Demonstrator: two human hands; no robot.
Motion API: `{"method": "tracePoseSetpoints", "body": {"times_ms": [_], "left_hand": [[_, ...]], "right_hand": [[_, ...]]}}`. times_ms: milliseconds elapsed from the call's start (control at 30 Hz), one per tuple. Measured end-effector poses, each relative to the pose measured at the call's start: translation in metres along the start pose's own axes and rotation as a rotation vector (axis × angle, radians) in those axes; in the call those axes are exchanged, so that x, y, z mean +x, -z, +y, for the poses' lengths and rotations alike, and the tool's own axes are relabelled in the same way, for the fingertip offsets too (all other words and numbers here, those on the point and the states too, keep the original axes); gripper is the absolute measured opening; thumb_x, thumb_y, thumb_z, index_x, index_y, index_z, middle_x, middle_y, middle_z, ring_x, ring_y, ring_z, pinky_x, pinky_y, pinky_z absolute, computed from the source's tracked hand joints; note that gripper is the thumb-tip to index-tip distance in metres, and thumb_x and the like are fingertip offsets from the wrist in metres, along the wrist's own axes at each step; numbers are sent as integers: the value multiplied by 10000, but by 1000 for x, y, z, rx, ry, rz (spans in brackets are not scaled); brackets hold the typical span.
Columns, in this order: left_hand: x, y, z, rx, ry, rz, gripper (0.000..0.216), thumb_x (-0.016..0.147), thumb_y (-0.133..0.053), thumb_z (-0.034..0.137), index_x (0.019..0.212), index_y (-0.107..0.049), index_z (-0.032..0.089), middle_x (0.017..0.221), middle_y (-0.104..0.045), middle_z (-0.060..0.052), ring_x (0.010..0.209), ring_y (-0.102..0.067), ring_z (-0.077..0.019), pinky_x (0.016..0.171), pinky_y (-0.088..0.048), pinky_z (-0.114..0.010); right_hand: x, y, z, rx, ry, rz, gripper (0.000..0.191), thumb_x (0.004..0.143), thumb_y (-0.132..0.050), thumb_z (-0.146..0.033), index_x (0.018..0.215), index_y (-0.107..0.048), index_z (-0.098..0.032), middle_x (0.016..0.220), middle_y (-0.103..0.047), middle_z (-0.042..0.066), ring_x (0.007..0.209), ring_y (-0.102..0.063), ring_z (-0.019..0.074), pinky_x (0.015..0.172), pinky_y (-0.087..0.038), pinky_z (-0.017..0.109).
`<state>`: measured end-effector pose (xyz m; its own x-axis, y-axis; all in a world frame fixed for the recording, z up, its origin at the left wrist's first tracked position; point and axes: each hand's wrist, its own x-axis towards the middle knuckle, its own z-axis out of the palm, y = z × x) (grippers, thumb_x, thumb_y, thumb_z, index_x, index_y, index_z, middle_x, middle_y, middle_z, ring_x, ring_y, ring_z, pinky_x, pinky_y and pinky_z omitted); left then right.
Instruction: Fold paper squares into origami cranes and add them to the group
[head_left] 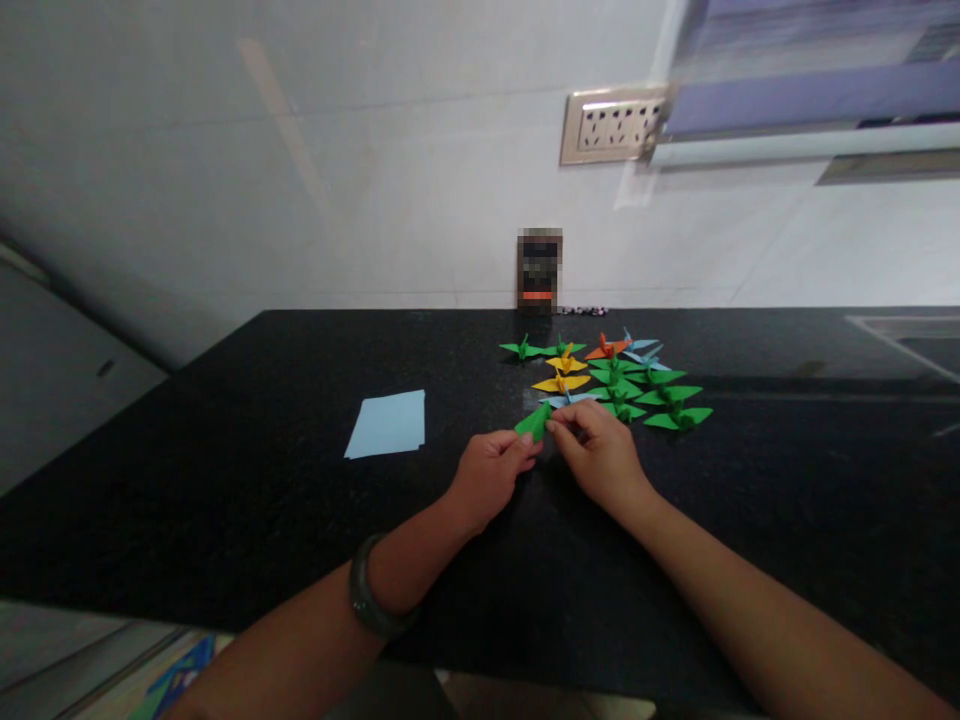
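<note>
A folded piece of green paper (pixel 533 423) is held above the black counter between my two hands. My left hand (pixel 495 470) pinches its lower edge, thumb on top. At the paper's right end, the fingertips of my right hand (pixel 600 450) are closed on it. Just beyond my hands stand several folded paper cranes: green ones (pixel 679 415), yellow ones (pixel 562 382), an orange one (pixel 607 346) and light blue ones (pixel 651 358). One light blue crane is partly hidden behind my right hand.
A stack of light blue paper sheets (pixel 386 425) lies left of my hands on the counter (pixel 225 480). Against the wall stands a phone-like dark object (pixel 539 270), blurred out, with a beaded string (pixel 585 311) beside it. A socket panel (pixel 615 125) is on the wall.
</note>
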<state>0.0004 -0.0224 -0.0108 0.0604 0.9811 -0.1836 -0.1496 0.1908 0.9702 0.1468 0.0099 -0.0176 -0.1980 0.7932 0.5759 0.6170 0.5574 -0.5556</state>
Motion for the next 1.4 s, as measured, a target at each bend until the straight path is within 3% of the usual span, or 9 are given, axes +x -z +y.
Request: {"method": "tracePoseSetpoints", "body": {"times_ms": [233,433,500,633,767,967,1400], "left_hand": [[1,1,6,-138,82,25,210,722,-642,304,769,-663,100,843,-683,-94,870,-641,-204,822,-475,-348],[1,2,3,-80,46,-20,234,698,-662,326,762,-667,101,786,-683,-79,839,-642,-194,795,-481,-327],[1,3,1,-120,62,-49,238,700,-661,330,767,-661,102,799,-683,-79,807,-645,-179,767,-484,-302],[1,6,1,-253,119,-131,236,717,-649,322,819,-643,110,807,-682,-76,747,-648,-148,676,-477,-233],[2,7,1,-256,127,-157,223,724,-643,327,815,-637,123,786,-683,-61,710,-649,-133,599,-463,-194],[2,9,-1,-197,127,-203,260,731,-631,353,846,-642,120,766,-688,-71,717,-649,-137,613,-463,-196],[3,9,0,-216,141,-187,244,721,-642,343,844,-648,132,752,-679,-49,693,-645,-126,603,-457,-193]], "right_hand": [[-2,4,-2,-55,141,-4,119,810,-475,-187,735,-567,-188,702,-599,41,677,-546,159,617,-426,279],[-1,1,-1,55,-66,26,108,792,-525,-254,711,-556,-188,682,-584,28,632,-534,149,600,-426,275],[0,2,0,195,-152,-13,140,792,-527,-289,695,-549,-190,646,-561,13,602,-518,139,583,-424,270],[0,4,-2,730,-401,-229,240,786,-529,-408,702,-526,-183,573,-497,-33,482,-467,95,482,-406,232],[-3,4,-2,1049,-516,-259,266,733,-603,-431,702,-543,-174,595,-491,-39,475,-447,72,445,-399,201],[-5,3,1,1072,-537,-256,248,649,-697,-391,748,-616,-179,626,-548,-29,497,-481,73,436,-411,190],[-4,6,-3,1082,-549,-287,226,646,-703,-367,738,-648,-168,605,-556,-25,492,-487,65,431,-415,178]]}}
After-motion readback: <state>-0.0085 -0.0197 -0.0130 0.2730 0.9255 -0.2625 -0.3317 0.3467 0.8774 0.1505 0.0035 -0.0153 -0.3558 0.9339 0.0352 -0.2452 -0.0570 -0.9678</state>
